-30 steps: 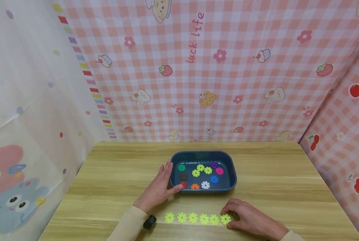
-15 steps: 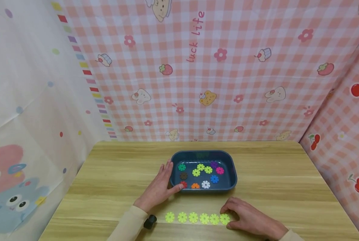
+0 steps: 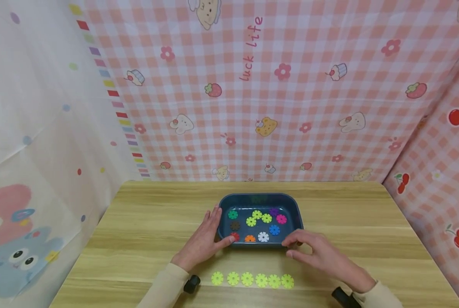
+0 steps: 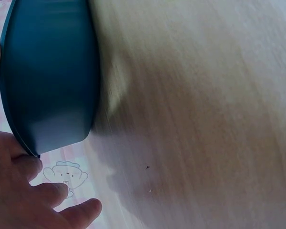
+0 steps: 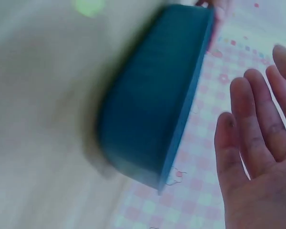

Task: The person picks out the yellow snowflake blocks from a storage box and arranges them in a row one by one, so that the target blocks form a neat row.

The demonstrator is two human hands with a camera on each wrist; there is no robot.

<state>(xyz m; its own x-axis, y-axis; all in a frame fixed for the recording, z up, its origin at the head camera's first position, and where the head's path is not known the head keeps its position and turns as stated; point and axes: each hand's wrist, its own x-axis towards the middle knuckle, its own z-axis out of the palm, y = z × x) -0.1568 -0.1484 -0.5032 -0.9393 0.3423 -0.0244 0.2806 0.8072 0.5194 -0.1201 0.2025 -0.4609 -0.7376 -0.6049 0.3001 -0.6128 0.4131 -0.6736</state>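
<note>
A dark blue plastic tray (image 3: pixel 260 244) holds several notched flower-shaped plastic discs, among them a white disc (image 3: pixel 263 237), a blue disc (image 3: pixel 274 230) and a few yellow-green discs (image 3: pixel 266 218). My left hand (image 3: pixel 202 241) holds the tray's near left corner, the thumb over the front rim beside the red disc (image 3: pixel 235 236). In the left wrist view, fingers bend at the rim of the tray (image 4: pixel 50 81). My right hand (image 3: pixel 321 254) hangs by the tray's near right corner, its fingers apart with nothing between them; the right wrist view shows the palm (image 5: pixel 262 181) bare.
In front of the tray, several yellow-green discs (image 3: pixel 247 279) lie in a straight row on the wooden table (image 3: pixel 152 226). A pink checked cloth (image 3: pixel 310 141) hangs along the table's back edge. Dark wrist cameras (image 3: pixel 192 284) sit on both wrists.
My right hand has let go of the rightmost yellow-green disc in the row and moved up to the tray's near right corner. The left hand stays put.
</note>
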